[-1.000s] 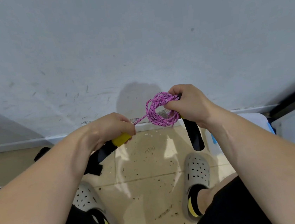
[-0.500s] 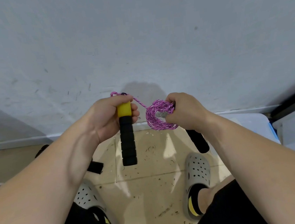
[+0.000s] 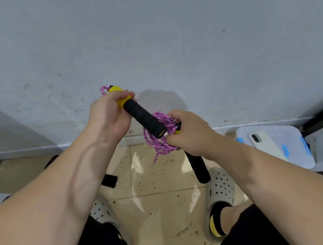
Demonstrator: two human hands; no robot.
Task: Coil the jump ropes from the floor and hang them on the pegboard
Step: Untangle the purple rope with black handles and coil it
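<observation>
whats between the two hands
Head view: the black foam handle gripped by the left hand spans the gap, its end at the pink rope coil the right hand holds.

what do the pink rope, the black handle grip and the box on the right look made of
Pink rope: braided fibre cord, matte, with dark flecks in the weave. Black handle grip: likely foam, matte, ribbed in soft rings. Box: seemingly plastic, cloudy translucent lid with blue clips.
</observation>
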